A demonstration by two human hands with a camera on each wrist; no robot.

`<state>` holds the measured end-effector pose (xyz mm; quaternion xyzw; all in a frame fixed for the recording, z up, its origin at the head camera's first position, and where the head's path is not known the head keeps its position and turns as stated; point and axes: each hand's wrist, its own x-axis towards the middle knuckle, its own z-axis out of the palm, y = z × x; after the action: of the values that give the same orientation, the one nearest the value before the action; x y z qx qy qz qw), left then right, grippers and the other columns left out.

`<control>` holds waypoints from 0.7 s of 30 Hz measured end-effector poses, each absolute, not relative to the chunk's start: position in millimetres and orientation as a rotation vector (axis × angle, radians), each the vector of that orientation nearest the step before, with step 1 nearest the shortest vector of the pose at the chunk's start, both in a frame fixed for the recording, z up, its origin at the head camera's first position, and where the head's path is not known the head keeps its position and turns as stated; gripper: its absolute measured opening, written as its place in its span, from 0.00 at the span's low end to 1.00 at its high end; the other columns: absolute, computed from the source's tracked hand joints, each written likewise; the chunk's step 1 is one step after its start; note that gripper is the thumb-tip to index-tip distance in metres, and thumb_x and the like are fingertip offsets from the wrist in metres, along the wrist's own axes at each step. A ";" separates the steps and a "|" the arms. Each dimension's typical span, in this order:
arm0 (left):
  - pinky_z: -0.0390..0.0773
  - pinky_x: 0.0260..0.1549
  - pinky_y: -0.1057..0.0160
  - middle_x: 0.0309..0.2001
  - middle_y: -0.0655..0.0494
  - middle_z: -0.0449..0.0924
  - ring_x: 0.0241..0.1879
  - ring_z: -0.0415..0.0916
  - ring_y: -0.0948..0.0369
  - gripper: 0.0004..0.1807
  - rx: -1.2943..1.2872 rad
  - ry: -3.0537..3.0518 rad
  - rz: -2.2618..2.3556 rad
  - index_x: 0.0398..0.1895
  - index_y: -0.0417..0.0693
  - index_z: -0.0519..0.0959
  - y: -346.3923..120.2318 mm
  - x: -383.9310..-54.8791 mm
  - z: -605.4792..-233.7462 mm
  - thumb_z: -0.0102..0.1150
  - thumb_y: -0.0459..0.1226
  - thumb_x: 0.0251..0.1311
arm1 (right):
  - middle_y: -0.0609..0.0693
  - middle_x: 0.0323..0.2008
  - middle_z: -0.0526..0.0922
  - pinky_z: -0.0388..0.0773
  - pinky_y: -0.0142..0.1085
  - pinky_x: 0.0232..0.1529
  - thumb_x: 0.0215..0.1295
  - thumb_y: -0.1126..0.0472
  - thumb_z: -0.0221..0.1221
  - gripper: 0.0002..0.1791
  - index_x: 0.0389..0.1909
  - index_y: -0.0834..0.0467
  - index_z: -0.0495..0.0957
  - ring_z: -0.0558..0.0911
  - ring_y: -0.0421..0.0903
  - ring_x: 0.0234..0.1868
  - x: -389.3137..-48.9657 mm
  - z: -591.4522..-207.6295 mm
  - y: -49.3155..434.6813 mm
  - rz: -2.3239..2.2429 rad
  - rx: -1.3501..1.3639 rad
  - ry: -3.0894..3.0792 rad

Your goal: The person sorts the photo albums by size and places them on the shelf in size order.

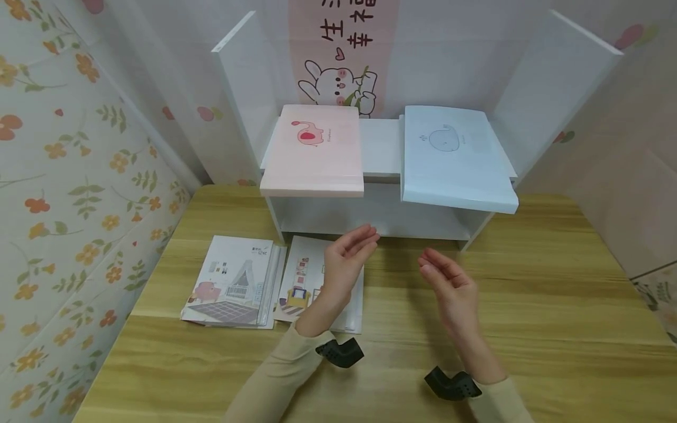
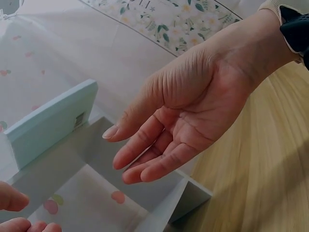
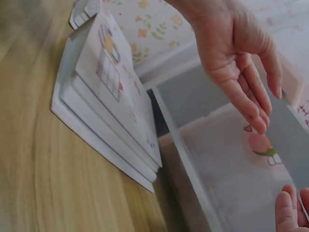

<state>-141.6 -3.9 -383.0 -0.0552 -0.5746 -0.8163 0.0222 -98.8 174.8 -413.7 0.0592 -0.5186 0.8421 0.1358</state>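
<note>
The left hand (image 1: 345, 264) and right hand (image 1: 453, 291), fingers relaxed and empty, hover before the white shelf (image 1: 382, 144). On it lie a pink elephant book (image 1: 317, 164) and blue whale book (image 1: 455, 167), captions too small to read; the poster (image 1: 338, 50) shows 生 and 幸福.

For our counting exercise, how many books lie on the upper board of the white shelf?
2: the pink elephant book on the left and the light-blue whale book on the right, both on the white shelf. Anything beneath them may be hidden.
</note>
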 end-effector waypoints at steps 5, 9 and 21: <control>0.76 0.48 0.65 0.50 0.34 0.77 0.49 0.78 0.52 0.18 -0.157 -1.791 -2.511 0.52 0.26 0.73 -9.9 -139.6 -385.7 0.55 0.21 0.56 | 0.53 0.42 0.83 0.78 0.30 0.45 0.60 0.80 0.52 0.15 0.47 0.69 0.77 0.82 0.43 0.44 -96.8 -416.0 168.0 2.436 0.188 -1.533; 0.76 0.48 0.65 0.50 0.33 0.76 0.49 0.78 0.52 0.18 -0.113 -1.780 -2.508 0.52 0.26 0.74 -17.3 -137.6 -388.5 0.55 0.20 0.56 | 0.54 0.42 0.83 0.78 0.31 0.45 0.60 0.79 0.53 0.15 0.46 0.68 0.78 0.82 0.43 0.44 -95.6 -417.2 163.4 2.456 0.144 -1.551; 0.75 0.48 0.67 0.52 0.36 0.76 0.50 0.77 0.54 0.20 -0.029 -1.816 -2.482 0.54 0.27 0.72 -41.8 -132.5 -399.8 0.56 0.22 0.56 | 0.54 0.46 0.82 0.76 0.33 0.49 0.59 0.70 0.60 0.17 0.50 0.69 0.76 0.82 0.44 0.47 -101.6 -444.0 158.7 2.399 0.157 -1.697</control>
<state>-132.5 -41.8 -399.8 -0.0094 -0.5902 -0.8065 0.0332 -101.6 158.7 -444.0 0.0531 -0.5737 0.8113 0.0994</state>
